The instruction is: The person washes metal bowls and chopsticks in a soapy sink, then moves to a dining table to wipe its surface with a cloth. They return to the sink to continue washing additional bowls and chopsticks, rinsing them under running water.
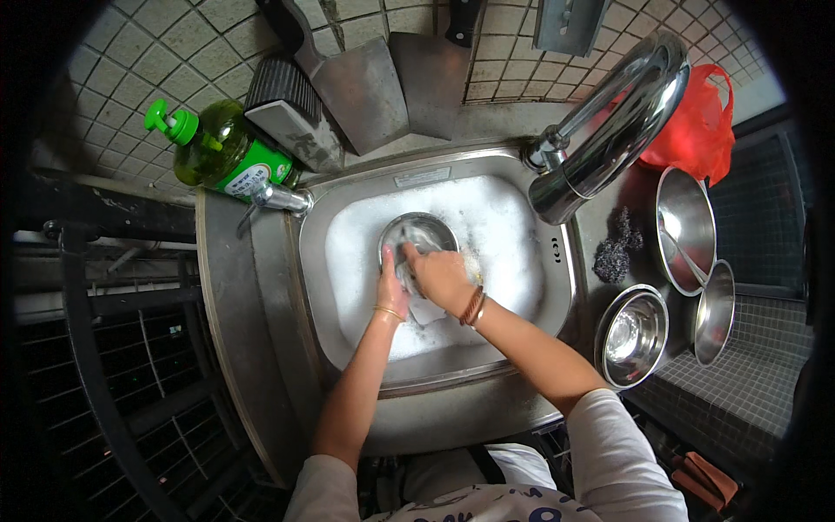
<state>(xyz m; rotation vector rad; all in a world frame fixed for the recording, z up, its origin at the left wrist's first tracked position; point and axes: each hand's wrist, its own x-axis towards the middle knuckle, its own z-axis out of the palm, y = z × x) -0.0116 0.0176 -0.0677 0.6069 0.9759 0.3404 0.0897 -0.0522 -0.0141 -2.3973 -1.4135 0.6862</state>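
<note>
A round stainless steel bowl (pixel 424 224) is tilted up in the suds (pixel 502 228) that fill the steel sink (pixel 553 313). Gripping its left side is my left hand (pixel 393 290), thumb up along the rim. My right hand (pixel 440 274) reaches over the bowl's near side, fingers bent down into it. Whether those fingers pinch something is hidden. Beneath my right hand shows a pale patch (pixel 427 313), cloth or foam; I cannot tell which.
A chrome faucet (pixel 607 143) arches over the sink's back right corner. At right are a steel wool scrubber (pixel 613 258), stacked steel bowls (pixel 633 336), a larger bowl (pixel 685 228) and a red plastic bag (pixel 698 130). Cleavers (pixel 362 91) and a green-pump soap bottle (pixel 225 147) stand behind.
</note>
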